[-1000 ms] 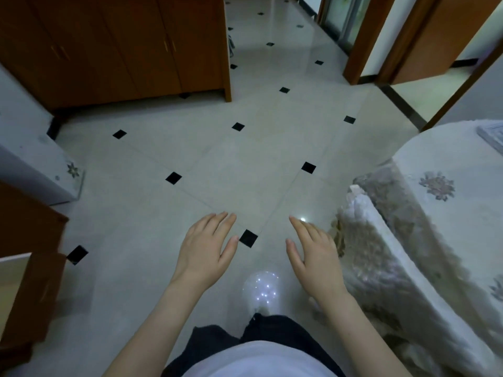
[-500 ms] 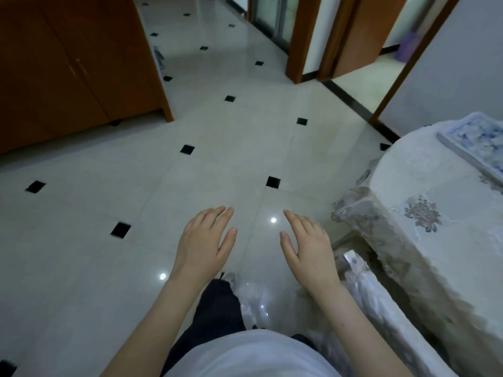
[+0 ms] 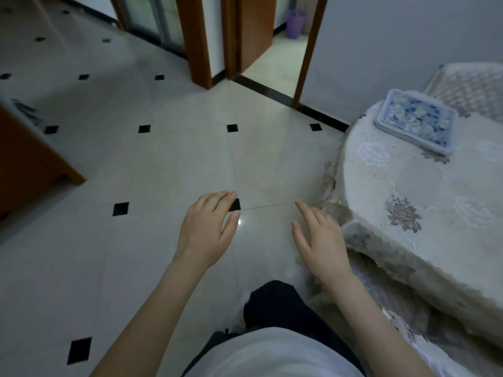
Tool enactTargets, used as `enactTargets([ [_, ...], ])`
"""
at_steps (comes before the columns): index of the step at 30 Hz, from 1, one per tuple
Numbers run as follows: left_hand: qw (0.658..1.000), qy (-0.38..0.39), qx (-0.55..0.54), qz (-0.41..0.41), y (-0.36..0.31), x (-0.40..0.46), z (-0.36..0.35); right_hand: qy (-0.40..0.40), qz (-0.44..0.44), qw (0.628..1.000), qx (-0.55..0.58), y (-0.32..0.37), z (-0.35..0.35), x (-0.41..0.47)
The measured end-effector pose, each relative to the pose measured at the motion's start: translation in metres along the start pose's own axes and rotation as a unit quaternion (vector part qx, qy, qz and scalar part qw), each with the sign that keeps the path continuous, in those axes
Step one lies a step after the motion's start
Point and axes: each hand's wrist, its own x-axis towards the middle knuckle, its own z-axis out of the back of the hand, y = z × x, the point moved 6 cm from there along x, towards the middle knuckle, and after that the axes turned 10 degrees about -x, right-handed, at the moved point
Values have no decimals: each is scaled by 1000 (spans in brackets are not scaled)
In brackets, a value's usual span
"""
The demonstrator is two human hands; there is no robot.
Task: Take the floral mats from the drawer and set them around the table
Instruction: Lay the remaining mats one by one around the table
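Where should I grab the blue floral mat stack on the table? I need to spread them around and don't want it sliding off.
Pinch the floral mats at their near left corner, coming from the table edge side: they lie flat, thin, corner toward you.

The person wears a white top (image 3: 272,355) and dark trousers (image 3: 283,306). Both forearms are bare, no sleeves reaching the left hand (image 3: 206,229) or right hand (image 3: 321,240).

Bare floor (image 3: 168,164) ahead; table (image 3: 435,213) at right.

A home dining area: lace-covered table (image 3: 435,213), tiled floor (image 3: 163,159), wooden doorways (image 3: 201,42).
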Motion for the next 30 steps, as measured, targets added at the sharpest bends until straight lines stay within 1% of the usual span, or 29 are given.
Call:
enactTargets([
  [6, 998, 54, -25, -34, 31, 92, -38, -3, -37, 999, 5, -14, -26, 91],
  [10, 997, 60, -26, -39, 51, 172, -44, -8, -49, 999, 19, -27, -39, 169],
  [17, 993, 69, -18, -89, 54, 319, -48, -31, -82, 996, 9, -63, -28, 285],
  [20, 988, 88, -31, -124, 46, 366, -69, -49, -118, 992, 11, -86, -24, 313],
  [23, 978, 125, -52, -160, 37, 411, -100, -65, -160, 985, 6, -112, -26, 336],
  [30, 941, 203, -78, -260, 15, 534, -174, -86, -280, 956, -19, -182, -34, 407],
])
